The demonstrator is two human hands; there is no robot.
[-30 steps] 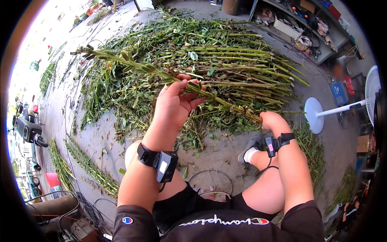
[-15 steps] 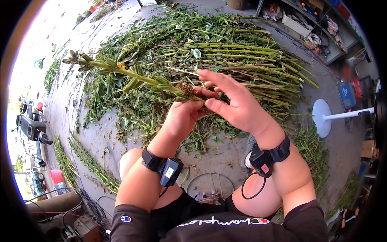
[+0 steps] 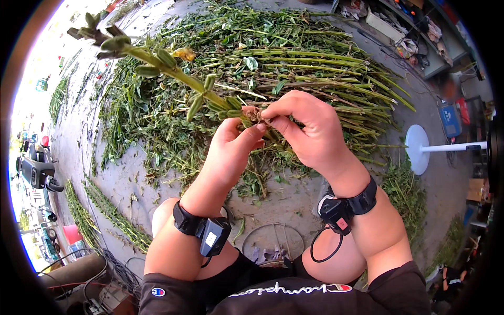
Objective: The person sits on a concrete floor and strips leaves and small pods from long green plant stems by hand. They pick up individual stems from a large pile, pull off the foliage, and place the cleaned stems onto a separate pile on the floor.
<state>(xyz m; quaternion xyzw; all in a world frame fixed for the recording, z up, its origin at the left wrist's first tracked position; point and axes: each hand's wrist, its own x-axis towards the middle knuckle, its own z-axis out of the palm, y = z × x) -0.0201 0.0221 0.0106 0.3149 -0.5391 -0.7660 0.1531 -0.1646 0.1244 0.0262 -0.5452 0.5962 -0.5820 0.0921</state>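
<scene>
A green sesame stalk (image 3: 178, 74) with plump pods slants up to the left from my hands. Its tip has darker, withered bits. My left hand (image 3: 236, 139) is closed round the stalk's lower part, thumb on top. Just beside it, the thumb and forefinger of my right hand (image 3: 302, 123) pinch a brown withered leaf clump (image 3: 254, 114) against the stalk. The stalk's lower end is largely hidden behind my fingers. Beyond and beneath them spreads a wide heap of cut stalks (image 3: 294, 68), leafy on the left, with bare stems pointing right.
A white round-based stand (image 3: 417, 150) lies at the right. Shelves (image 3: 446, 58) with odds and ends stand at the far right. More green stalks (image 3: 113, 212) lie on the grey floor at the left, beyond a parked scooter (image 3: 37, 170). Cables (image 3: 118, 268) tangle at the lower left.
My right hand, spread beside the stalk before, has closed its fingertips on the brown clump. The stalk's tip has swung up and to the left.
</scene>
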